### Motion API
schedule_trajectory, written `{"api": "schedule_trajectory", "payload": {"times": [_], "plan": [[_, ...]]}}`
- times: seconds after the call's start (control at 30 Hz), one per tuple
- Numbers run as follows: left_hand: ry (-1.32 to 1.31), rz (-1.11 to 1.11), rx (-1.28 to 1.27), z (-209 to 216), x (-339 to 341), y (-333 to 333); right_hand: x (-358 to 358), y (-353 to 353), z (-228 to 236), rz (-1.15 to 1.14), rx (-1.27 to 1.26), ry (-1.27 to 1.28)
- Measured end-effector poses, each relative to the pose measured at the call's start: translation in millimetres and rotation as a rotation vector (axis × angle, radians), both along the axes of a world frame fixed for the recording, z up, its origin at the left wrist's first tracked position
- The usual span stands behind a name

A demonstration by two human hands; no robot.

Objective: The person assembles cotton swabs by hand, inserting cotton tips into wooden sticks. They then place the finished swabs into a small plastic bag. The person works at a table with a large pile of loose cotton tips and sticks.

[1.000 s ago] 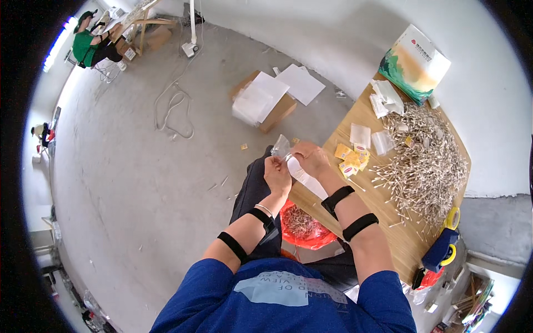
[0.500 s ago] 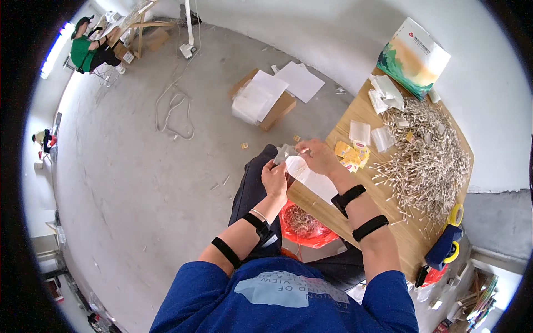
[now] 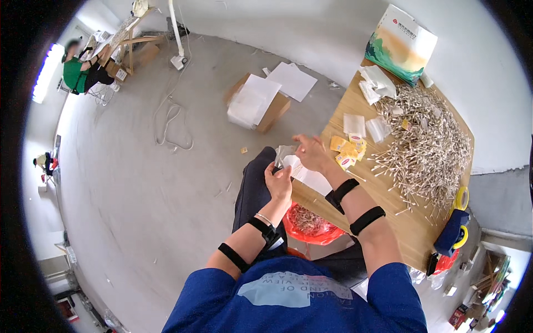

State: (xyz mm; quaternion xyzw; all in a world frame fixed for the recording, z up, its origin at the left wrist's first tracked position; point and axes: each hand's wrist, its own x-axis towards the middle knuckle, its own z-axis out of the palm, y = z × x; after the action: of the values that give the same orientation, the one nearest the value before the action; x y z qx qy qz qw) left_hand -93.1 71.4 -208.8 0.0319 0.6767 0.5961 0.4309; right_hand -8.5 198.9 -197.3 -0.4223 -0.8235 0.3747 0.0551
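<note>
My left hand (image 3: 279, 180) is closed on a small clear plastic bag (image 3: 285, 154), held above my thigh at the table's near left corner. Just right of the bag is my right hand (image 3: 312, 154), its fingers apart and nothing visible in them. Below it, a white sheet (image 3: 312, 176) lies along the table edge. Yellow-and-white printed packets (image 3: 347, 150) lie beside my right hand, with clear bags (image 3: 354, 125) behind them. A large heap of cotton swabs (image 3: 425, 147) spreads over the right part of the table.
The wooden table (image 3: 383, 191) holds a printed carton (image 3: 401, 44) at the back and a blue tape dispenser (image 3: 451, 233) at the right edge. Under it hangs a red bag (image 3: 311, 225) of swabs. A cardboard box (image 3: 272, 114) with papers stands on the floor. Another person (image 3: 80, 69) sits far left.
My right hand has drawn back slightly from the bag and its fingers have spread. My left hand still holds the bag. The whole view has shifted a little.
</note>
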Motion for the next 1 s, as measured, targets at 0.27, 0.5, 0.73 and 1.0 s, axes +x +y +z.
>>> {"api": "schedule_trajectory", "payload": {"times": [0.27,0.5,0.73,1.0], "plan": [[-0.043,0.063,-0.005,3,-4,-3,2,-10,3,0.005,-0.001,0.116],[0.054,-0.091,0.114,-27,-4,-3,3,-16,-8,-0.039,0.134,0.064],[0.150,-0.292,-0.013,-8,-12,-4,26,-32,26,-0.095,0.113,0.072],[1.295,-0.529,0.061,19,16,-23,191,-57,37,-1.185,0.246,-0.247]]}}
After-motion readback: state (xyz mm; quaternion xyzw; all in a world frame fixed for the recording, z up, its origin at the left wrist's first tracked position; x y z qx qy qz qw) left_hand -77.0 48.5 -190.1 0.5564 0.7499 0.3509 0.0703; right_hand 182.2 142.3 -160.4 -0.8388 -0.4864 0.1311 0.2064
